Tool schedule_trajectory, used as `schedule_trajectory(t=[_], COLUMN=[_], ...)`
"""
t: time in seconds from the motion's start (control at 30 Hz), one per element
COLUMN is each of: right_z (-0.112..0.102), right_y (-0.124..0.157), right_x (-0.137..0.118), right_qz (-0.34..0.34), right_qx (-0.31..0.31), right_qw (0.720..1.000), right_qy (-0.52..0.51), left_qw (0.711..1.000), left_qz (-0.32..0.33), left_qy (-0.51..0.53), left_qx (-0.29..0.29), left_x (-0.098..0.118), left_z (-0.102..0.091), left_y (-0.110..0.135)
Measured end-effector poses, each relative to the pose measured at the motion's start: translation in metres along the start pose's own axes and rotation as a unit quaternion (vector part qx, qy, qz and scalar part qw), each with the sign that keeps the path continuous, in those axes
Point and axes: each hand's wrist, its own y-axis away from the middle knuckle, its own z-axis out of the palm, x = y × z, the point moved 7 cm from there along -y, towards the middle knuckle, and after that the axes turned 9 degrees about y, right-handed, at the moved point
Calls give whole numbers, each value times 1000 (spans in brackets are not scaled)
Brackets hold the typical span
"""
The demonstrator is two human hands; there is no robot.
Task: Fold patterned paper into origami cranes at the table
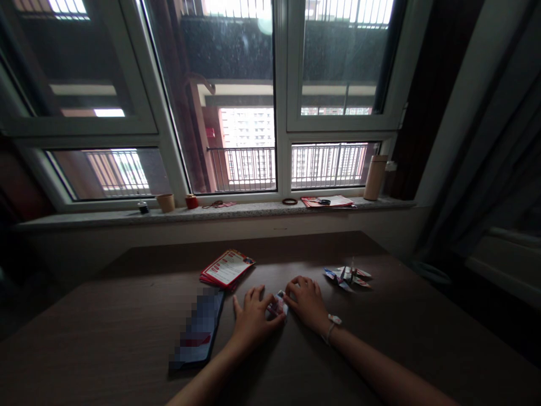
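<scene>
A small piece of printed paper (pixel 278 305), seemingly folded, lies on the brown table between my two hands. My left hand (pixel 255 317) has its thumb and index finger closed on the paper's left and near side, with the other fingers curved over the tabletop. From the other side, my right hand (pixel 307 303) grips the paper's right edge with bent fingertips; a light bracelet circles that wrist. The fingers cover parts of the paper, so its exact shape is hard to make out. Folded paper cranes (pixel 347 276) sit beyond my right hand.
Left of my left hand lies a phone (pixel 203 327), its screen partly pixelated. Behind it is a stack of red-edged printed cards (pixel 228 269). The windowsill (pixel 253 211) carries a paper cup (pixel 165 202), a small red container (pixel 191 201), scissors (pixel 324 202) on papers and a tall bottle (pixel 375 177).
</scene>
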Motion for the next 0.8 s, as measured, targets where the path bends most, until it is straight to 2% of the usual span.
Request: schedule_trajectory(t=[0.8], right_z=[2], right_y=[0], right_x=[1], right_qz=[-1], right_qx=[1], right_qw=[1000], right_qy=[4], left_qw=[1000], left_qz=[10], left_qy=[14], left_qx=[11], left_x=[-1], left_z=[1], left_y=[-1])
